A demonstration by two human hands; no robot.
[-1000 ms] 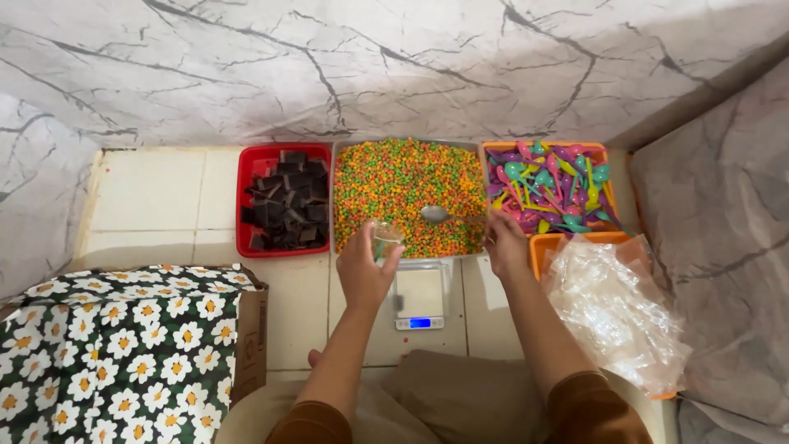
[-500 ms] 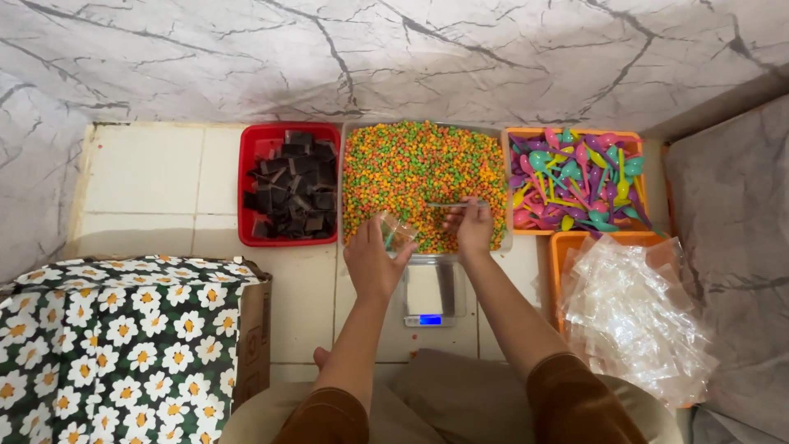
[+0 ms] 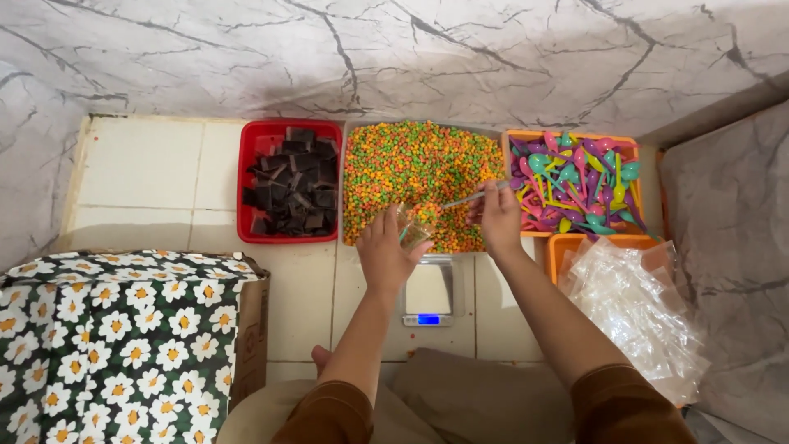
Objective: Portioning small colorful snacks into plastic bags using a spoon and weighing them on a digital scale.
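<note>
Head view: the left hand (image 3: 385, 253) is closed around a small clear cup (image 3: 416, 234) at the near edge of the middle tray of orange-green pellets (image 3: 419, 168); the right hand (image 3: 497, 215) pinches a metal spoon (image 3: 468, 197) just above that tray. A tilted spoon could likely scatter pellets onto the floor tiles (image 3: 148, 177) or the small scale (image 3: 429, 292). Counted: two hands, one spoon, one cup, one scale, one red tray of dark blocks (image 3: 289, 181), one orange tray of coloured spoons (image 3: 575, 177), one heap of clear bags (image 3: 633, 308)

Cream tiled floor (image 3: 148, 177) — grey-veined marble walls (image 3: 460, 57) on three sides — evenly, softly lit.
</note>
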